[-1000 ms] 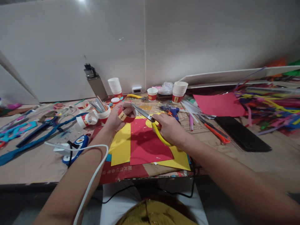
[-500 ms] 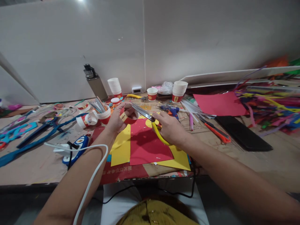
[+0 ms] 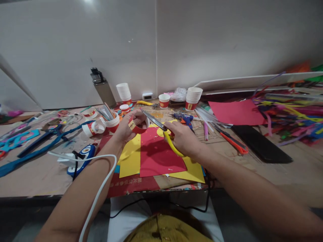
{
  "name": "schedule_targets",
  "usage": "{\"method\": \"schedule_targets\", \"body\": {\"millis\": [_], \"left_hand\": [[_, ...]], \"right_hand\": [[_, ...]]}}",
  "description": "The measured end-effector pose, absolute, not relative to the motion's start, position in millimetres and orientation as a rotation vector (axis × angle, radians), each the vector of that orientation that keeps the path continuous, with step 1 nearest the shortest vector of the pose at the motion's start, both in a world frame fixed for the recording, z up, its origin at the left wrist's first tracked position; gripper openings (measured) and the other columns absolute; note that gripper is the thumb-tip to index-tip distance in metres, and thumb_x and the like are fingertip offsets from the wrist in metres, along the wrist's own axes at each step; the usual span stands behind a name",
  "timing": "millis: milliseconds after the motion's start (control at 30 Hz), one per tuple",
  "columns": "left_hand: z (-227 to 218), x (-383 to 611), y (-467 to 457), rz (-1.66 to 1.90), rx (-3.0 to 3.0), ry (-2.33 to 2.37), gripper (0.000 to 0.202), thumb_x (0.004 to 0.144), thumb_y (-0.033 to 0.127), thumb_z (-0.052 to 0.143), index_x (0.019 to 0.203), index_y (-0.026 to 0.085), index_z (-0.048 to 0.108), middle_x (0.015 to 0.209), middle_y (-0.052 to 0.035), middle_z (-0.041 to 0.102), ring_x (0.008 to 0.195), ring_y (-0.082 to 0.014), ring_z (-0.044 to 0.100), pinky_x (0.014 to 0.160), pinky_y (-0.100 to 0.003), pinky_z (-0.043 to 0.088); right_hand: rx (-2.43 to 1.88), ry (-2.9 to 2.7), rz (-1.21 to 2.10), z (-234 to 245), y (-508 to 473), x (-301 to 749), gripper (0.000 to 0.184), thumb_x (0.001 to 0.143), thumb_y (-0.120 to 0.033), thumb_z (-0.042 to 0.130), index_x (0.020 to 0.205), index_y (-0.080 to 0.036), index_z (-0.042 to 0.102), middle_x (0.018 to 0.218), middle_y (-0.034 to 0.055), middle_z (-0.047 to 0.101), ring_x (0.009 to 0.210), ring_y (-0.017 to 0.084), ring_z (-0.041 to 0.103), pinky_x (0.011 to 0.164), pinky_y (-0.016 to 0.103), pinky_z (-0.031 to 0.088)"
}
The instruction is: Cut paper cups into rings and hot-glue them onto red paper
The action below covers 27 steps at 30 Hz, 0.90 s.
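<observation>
My left hand (image 3: pixel 124 129) is closed around a cut paper cup ring (image 3: pixel 137 128), red with a pale printed label; its open middle shows my fingers through it. In my right hand (image 3: pixel 183 136) is a pair of scissors (image 3: pixel 155 121) with yellow handles, the blades pointing left at the ring's upper right edge. Whether the blades touch the paper I cannot tell. Below both hands lie a red paper sheet (image 3: pixel 161 158) and yellow paper (image 3: pixel 128 161).
Stacked paper cups (image 3: pixel 193 97) stand at the back, near a single cup (image 3: pixel 164 101). A blue glue gun (image 3: pixel 187 120), an orange utility knife (image 3: pixel 234 143) and a black phone-like slab (image 3: pixel 262 144) lie rightward. Left are a cup of sticks (image 3: pixel 112 123) and a bottle (image 3: pixel 103 87).
The cup ring has turned slightly in my left hand, so its opening shows more. The scissors and my right hand stay nearly in the same place.
</observation>
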<state>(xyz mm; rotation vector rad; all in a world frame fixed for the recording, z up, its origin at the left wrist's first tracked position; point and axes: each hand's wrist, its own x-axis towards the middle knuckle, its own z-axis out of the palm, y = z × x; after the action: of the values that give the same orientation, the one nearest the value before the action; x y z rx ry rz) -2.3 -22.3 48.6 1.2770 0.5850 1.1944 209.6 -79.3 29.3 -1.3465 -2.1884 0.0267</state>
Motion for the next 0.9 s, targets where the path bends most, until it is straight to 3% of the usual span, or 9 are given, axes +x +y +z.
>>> {"method": "schedule_targets", "body": {"millis": [133,200,333,500,667,767,900], "left_hand": [[47,3,-18,1.31,1.218,0.657,0.028,0.064,0.029,0.076,0.066,0.016,0.051,0.055,0.0047,0.053,0.041,-0.0043,0.043,0.036,-0.016,0.027],[44,4,-15,1.359,1.229,0.756,0.026,0.065,0.027,0.072,0.067,0.018,0.048,0.051,0.0072,0.048,0.037,-0.004,0.039,0.035,-0.016,0.025],[33,6,-15,1.324,1.516,1.018,0.016,0.07,0.025,0.065,0.072,0.019,0.051,0.048,0.0065,0.049,0.039,-0.008,0.045,0.039,-0.019,0.031],[29,18,-28,1.297,1.944,1.401,0.01,0.068,0.017,0.058,0.064,0.018,0.049,0.054,0.0044,0.051,0.05,-0.0091,0.048,0.049,-0.021,0.035],[31,31,-42,1.202,1.859,1.332,0.014,0.069,0.016,0.058,0.067,0.019,0.045,0.049,0.0066,0.05,0.043,-0.0097,0.051,0.044,-0.021,0.035],[32,32,-46,1.129,1.657,1.016,0.022,0.075,0.027,0.064,0.071,0.02,0.044,0.055,0.0044,0.057,0.04,-0.0098,0.053,0.038,-0.02,0.036],[34,27,-46,1.08,1.503,0.575,0.039,0.079,0.055,0.063,0.08,0.018,0.05,0.058,0.0024,0.058,0.043,-0.0111,0.056,0.036,-0.02,0.036]], "right_hand": [[-1.24,-1.893,0.4,30,-77,208,0.013,0.085,-0.03,0.055,0.09,-0.019,0.059,0.071,0.0003,0.057,0.061,0.013,0.049,0.056,0.025,0.039],[-1.195,-1.721,0.652,31,-77,206,0.018,0.084,-0.037,0.058,0.094,-0.022,0.056,0.068,-0.0032,0.053,0.052,0.01,0.046,0.048,0.023,0.037],[-1.067,-1.477,1.009,37,-81,204,0.035,0.08,-0.047,0.064,0.104,-0.025,0.05,0.068,-0.0072,0.047,0.038,0.007,0.04,0.035,0.021,0.033],[-1.039,-1.454,1.003,40,-83,204,0.048,0.072,-0.05,0.072,0.105,-0.025,0.048,0.061,-0.0094,0.045,0.038,0.007,0.04,0.036,0.021,0.034],[-1.098,-1.536,0.85,30,-78,206,0.042,0.07,-0.037,0.073,0.104,-0.023,0.053,0.071,-0.0047,0.054,0.048,0.007,0.045,0.043,0.022,0.04],[-1.12,-1.495,0.886,28,-76,208,0.034,0.072,-0.032,0.068,0.101,-0.023,0.053,0.071,-0.0047,0.055,0.047,0.007,0.047,0.042,0.021,0.04],[-1.09,-1.356,1.105,34,-76,209,0.031,0.07,-0.033,0.068,0.089,-0.023,0.046,0.053,-0.0088,0.048,0.039,0.01,0.047,0.036,0.021,0.037]]}}
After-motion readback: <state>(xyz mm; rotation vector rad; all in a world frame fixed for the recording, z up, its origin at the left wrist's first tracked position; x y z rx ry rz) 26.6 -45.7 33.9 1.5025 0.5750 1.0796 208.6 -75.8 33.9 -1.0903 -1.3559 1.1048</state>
